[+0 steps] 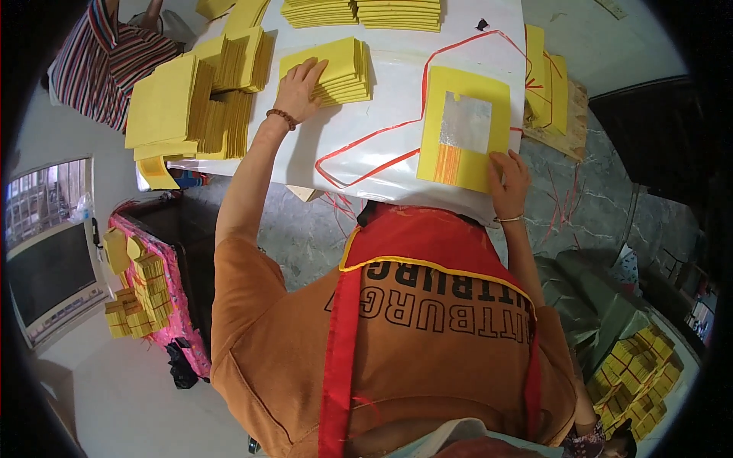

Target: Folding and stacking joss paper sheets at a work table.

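My left hand (300, 90) lies on a stack of folded yellow paper (347, 67), its fingers stretched over the near left part of the top. Nothing is visibly gripped in it. In front of me on the right lies a flat yellow paper sheet or pile (496, 99) with a silver and orange patch (466, 122) in its middle. My right hand (510, 182) touches its near right corner, the fingers slightly bent and apart. A loop of red string (366, 143) runs over the white table cover and passes under the patched paper.
Tall yellow paper stacks (164, 107) crowd the table's left end, and more stacks (397, 14) stand at the far edge. Red-tied yellow bundles (540, 84) sit on a wooden board (573, 122) at right. A person in a striped top (126, 57) is at far left.
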Demonstrator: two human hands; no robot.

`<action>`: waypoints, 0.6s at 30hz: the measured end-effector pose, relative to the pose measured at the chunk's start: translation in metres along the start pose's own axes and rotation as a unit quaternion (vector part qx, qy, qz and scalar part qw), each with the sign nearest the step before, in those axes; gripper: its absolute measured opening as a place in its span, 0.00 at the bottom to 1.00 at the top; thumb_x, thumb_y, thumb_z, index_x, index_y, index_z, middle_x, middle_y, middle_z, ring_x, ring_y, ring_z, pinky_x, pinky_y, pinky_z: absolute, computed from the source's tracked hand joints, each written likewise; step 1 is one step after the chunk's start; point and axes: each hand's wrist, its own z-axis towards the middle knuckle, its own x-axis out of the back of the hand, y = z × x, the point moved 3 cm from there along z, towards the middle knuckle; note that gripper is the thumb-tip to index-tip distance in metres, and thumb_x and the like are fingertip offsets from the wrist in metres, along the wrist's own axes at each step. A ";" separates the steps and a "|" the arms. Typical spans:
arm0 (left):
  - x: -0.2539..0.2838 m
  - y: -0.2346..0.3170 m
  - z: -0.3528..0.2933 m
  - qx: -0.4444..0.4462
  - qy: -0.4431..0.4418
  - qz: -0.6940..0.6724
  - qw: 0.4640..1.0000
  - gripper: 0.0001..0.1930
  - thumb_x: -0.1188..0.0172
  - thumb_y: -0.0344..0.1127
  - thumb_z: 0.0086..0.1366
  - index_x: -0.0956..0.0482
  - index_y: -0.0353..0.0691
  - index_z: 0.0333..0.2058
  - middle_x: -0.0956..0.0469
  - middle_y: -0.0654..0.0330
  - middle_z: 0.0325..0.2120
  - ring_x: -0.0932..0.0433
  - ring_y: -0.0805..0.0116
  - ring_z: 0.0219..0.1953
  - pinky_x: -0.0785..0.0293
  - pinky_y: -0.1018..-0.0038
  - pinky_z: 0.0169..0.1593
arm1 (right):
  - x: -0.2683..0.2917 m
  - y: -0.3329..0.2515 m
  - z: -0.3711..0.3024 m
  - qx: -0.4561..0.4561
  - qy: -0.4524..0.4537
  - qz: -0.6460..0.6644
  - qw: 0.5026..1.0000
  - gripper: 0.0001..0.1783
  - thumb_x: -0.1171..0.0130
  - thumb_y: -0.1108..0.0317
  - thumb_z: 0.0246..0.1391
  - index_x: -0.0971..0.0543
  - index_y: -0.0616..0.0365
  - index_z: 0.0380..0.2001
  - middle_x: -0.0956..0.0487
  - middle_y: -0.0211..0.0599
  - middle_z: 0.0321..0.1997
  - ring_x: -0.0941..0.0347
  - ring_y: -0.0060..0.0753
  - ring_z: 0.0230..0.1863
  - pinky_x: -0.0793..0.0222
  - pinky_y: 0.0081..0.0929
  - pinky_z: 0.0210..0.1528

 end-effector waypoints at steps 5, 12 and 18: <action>0.020 0.050 -0.002 -0.005 0.077 0.037 0.996 0.36 0.41 0.33 0.42 0.39 0.47 0.55 0.40 0.53 0.54 0.41 0.52 0.54 0.41 0.59 0.52 | -0.008 0.011 -0.002 -0.019 -0.017 0.050 0.998 0.11 0.44 0.67 0.46 0.23 0.49 0.37 0.24 0.27 0.42 0.35 0.39 0.53 0.49 0.38 0.54; -0.023 0.209 -0.026 -0.203 0.061 -0.161 0.964 0.25 0.40 0.41 0.48 0.30 0.44 0.47 0.32 0.55 0.45 0.35 0.57 0.47 0.40 0.61 0.49 | -0.009 0.005 0.001 -0.017 0.009 0.046 0.999 0.10 0.43 0.68 0.46 0.22 0.53 0.34 0.23 0.32 0.39 0.33 0.39 0.49 0.43 0.34 0.51; -0.040 0.222 -0.027 -0.261 -0.017 -0.141 0.955 0.29 0.37 0.46 0.47 0.31 0.42 0.49 0.33 0.55 0.46 0.37 0.56 0.49 0.42 0.62 0.47 | -0.012 0.016 0.004 -0.084 0.010 0.160 0.983 0.09 0.44 0.68 0.48 0.23 0.59 0.33 0.23 0.37 0.35 0.28 0.37 0.40 0.35 0.28 0.44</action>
